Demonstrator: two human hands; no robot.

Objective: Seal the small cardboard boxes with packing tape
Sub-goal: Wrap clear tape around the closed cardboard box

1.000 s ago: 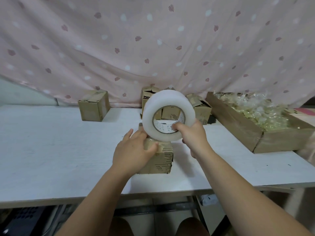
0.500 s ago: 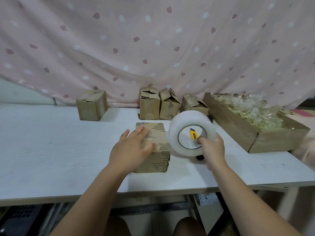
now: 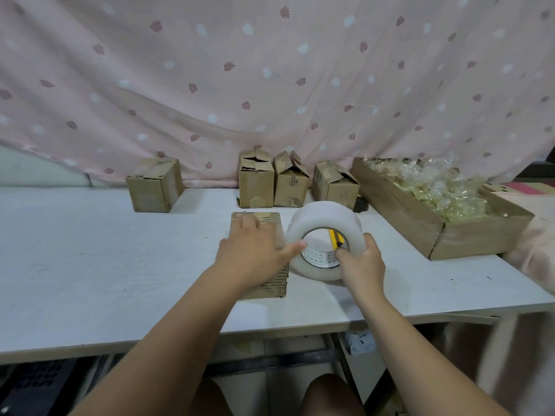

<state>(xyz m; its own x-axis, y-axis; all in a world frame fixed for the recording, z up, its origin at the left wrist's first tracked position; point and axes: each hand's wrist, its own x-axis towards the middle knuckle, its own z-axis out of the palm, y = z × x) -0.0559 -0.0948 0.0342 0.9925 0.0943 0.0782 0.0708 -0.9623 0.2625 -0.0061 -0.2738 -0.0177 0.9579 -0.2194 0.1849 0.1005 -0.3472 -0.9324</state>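
Left hand (image 3: 252, 253) presses flat on the box (image 3: 273, 285). Right hand (image 3: 362, 265) grips the tape roll (image 3: 324, 217), just beside the box's right face.

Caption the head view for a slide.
Left hand rests on the small box while right hand holds the tape roll beside it.
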